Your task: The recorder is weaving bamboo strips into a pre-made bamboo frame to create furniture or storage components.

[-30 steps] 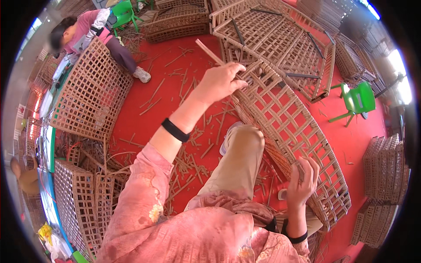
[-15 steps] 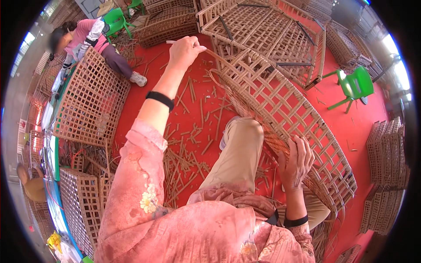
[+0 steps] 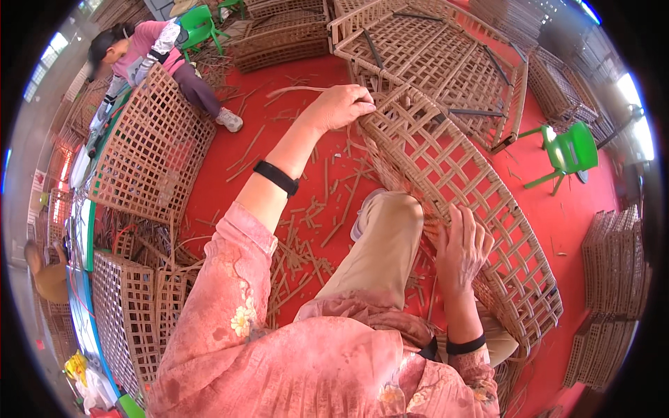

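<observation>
A brown woven rattan basket (image 3: 481, 202) lies tilted in front of me to the right, its open lattice side up. At its far left corner my left hand (image 3: 341, 108) pinches a thin rattan strip (image 3: 296, 89), whose loose end trails off to the left. The thumb and fingertips are close against the rim. Lower down, my right hand (image 3: 463, 247) grips the near edge of the basket, fingers bent over the lattice; its thumb side is partly hidden.
Offcuts (image 3: 306, 261) litter the red floor (image 3: 279, 153). At the far left a person (image 3: 143, 52) handles another woven panel (image 3: 153, 143). A large woven frame (image 3: 432, 59) lies beyond my basket. A green chair (image 3: 570, 150) and stacked woven pieces (image 3: 613, 265) stand to the right.
My left hand has come right and down to the basket's corner, and the strip that stretched between them is now short. The right hand keeps its place on the edge.
</observation>
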Motion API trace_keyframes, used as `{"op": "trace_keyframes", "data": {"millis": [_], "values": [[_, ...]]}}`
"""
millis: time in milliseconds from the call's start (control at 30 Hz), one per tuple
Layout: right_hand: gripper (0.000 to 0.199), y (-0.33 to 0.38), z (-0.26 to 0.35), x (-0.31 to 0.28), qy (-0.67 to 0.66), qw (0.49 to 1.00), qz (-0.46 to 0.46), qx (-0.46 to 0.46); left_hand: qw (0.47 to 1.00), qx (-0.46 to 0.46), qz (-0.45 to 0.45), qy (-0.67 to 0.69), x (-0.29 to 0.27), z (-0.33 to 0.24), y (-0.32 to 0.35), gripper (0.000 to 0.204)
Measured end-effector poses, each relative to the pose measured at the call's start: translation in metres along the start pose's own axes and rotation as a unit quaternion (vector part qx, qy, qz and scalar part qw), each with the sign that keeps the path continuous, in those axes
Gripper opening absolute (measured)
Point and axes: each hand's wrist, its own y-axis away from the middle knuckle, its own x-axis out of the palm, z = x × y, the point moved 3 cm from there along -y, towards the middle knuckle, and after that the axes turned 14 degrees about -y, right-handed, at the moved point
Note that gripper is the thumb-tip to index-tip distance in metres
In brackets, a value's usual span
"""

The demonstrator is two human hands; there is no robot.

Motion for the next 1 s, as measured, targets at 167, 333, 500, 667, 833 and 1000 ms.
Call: {"op": "trace_keyframes", "data": {"millis": [167, 333, 500, 667, 833, 1000], "values": [[0.037, 0.002, -0.019, -0.003, 0.045, 0.996, 0.004, -0.081, 0.974, -0.105, 0.111, 0.170, 0.003, 0.005, -0.005, 0.025], [0.039, 0.008, -0.072, -0.039, 0.079, 0.993, -0.007, -0.088, 0.973, -0.024, 0.124, 0.194, 0.004, -0.046, -0.021, 0.031], [0.042, 0.013, -0.093, -0.052, -0.014, 0.997, -0.004, -0.070, 0.988, 0.091, 0.103, 0.066, -0.022, -0.082, -0.030, 0.034], [0.043, 0.004, -0.097, -0.043, 0.014, 0.999, -0.001, -0.048, 0.984, 0.099, 0.150, 0.007, -0.014, -0.071, -0.024, 0.032], [0.046, -0.002, -0.098, -0.041, 0.033, 0.996, 0.022, -0.085, 0.998, 0.052, 0.024, 0.041, 0.007, -0.032, -0.025, 0.030], [0.054, -0.009, -0.094, -0.033, 0.040, 0.998, 0.004, -0.045, 0.977, -0.159, 0.108, 0.092, 0.137, 0.093, 0.005, 0.026]]}}
